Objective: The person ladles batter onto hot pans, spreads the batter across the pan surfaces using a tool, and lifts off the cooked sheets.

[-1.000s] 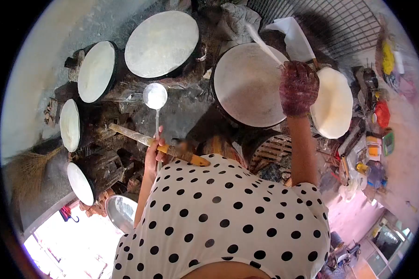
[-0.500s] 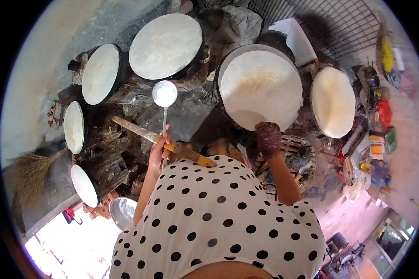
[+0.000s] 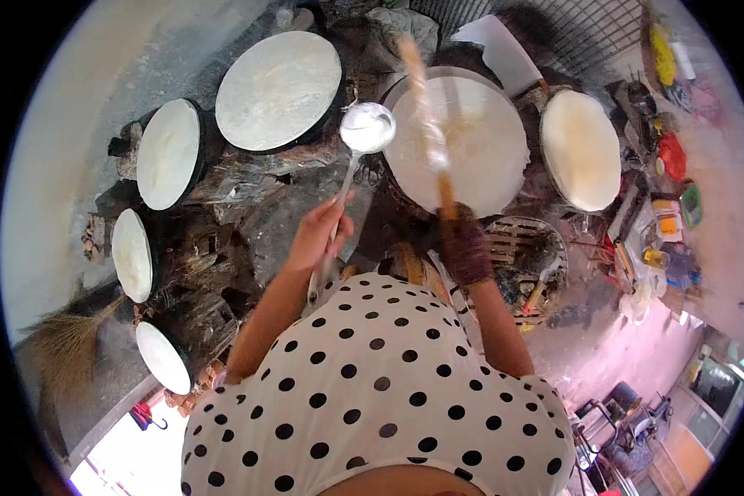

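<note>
My left hand (image 3: 318, 236) is closed around the handle of a ladle (image 3: 367, 128) whose bowl holds white batter, near the left rim of a large round griddle (image 3: 457, 145). A pale, round sheet covers most of that griddle. In my right hand (image 3: 469, 248), wearing a dark knitted glove, is a long wooden spatula (image 3: 428, 124), smeared by motion. Its blade points away from me, over the griddle's left half. My gloved fingers are partly blurred at the griddle's near edge.
Several round griddles with pale sheets stand around, including a large one (image 3: 279, 93) at upper left and one (image 3: 580, 150) at right. A white flat piece (image 3: 500, 54) stands behind the middle griddle. A round grate (image 3: 525, 256) lies right of my gloved hand; a straw broom (image 3: 70, 347) leans far left.
The wooden spatula has passed from my left hand to my right and now points over the griddle. My left hand has moved right and up with the ladle, which is closer to the griddle.
</note>
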`<state>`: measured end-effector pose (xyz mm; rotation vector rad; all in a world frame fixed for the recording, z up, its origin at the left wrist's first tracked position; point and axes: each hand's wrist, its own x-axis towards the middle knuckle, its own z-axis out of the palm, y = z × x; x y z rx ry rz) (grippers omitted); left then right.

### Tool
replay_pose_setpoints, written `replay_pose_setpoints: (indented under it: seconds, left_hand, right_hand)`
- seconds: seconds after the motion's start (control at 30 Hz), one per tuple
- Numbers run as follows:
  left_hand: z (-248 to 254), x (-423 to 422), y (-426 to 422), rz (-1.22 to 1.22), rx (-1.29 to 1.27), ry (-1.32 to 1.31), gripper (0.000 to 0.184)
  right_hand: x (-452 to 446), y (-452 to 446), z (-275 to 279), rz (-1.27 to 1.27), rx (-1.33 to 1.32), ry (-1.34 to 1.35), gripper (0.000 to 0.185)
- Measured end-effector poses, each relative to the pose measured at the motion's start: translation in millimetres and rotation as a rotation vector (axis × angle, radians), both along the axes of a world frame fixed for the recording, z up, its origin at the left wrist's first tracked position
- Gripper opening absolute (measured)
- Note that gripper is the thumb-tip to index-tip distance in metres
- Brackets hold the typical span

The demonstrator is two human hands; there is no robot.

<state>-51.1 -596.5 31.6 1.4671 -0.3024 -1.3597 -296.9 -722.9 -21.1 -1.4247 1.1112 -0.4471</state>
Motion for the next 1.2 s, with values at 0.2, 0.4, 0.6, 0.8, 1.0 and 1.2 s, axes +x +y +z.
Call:
replay_pose_setpoints:
  seconds: [0.2, 0.4, 0.6, 0.8, 1.0, 1.2]
  left_hand:
    - [-31.9, 6.0, -95.9, -0.196, -0.011, -0.041, 0.028]
    - [-84.6, -15.4, -165.5, -0.243, -0.021, -0.326, 0.023]
    - [-95.4, -32.3, -166.7, -0.139, 0.04, -0.454, 0.023]
    - [-82.1, -43.6, -130.0, -0.144, 0.06, -0.505, 0.023]
    - [-83.1, -56.6, -98.4, -0.033, 0.085, -0.409, 0.031]
    - [-90.4, -57.6, -82.2, 0.067, 0.101, -0.271, 0.027]
  right_hand:
    - [-87.1, -7.7, -21.9, 0.101, -0.923, 0.622, 0.047]
    - [-76.3, -9.1, -19.3, 0.109, -0.655, 0.82, 0.047]
    - [-100.3, -7.2, -32.2, 0.156, -0.567, 0.841, 0.051]
    - [-97.1, -24.4, -50.9, 0.014, -0.632, 0.563, 0.047]
    - [-76.3, -9.9, -109.5, 0.298, -0.765, 0.782, 0.044]
    - [-84.5, 14.9, -108.2, 0.107, -0.657, 0.482, 0.047]
